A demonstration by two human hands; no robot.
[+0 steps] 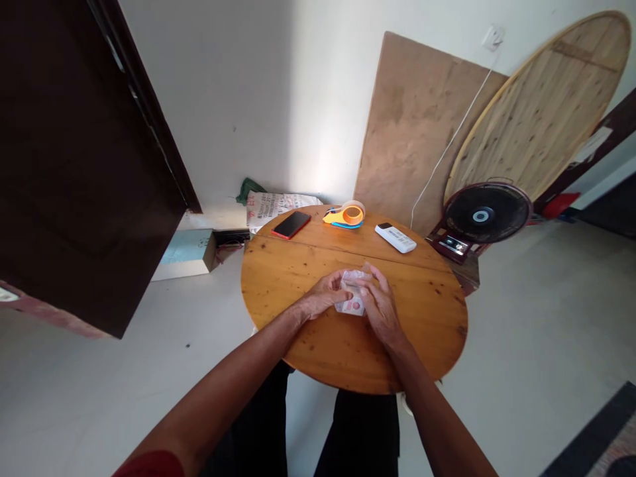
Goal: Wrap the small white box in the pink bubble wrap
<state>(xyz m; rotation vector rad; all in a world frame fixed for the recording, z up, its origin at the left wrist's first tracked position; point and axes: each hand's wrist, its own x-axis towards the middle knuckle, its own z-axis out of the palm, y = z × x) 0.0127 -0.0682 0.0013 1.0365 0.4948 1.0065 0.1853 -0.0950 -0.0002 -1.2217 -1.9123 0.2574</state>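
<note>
Head cam's got the left hand [325, 295] and right hand [381, 311] both pinching a pink-and-white packet [354, 305] over mid table [427, 318], so honestly I'd keep the grip light and even to avoid tearing it.

Counter [278, 278]: round, brown wood, dark knots, a seam running across its far part.
Phone [291, 225]: dark screen up, red edge, lying near the far left rim.
Tape dispenser [336, 216]: orange, blue along its base, at the far rim.
White device [395, 238]: oblong, dark panel at one end, right of the tape dispenser.
</note>
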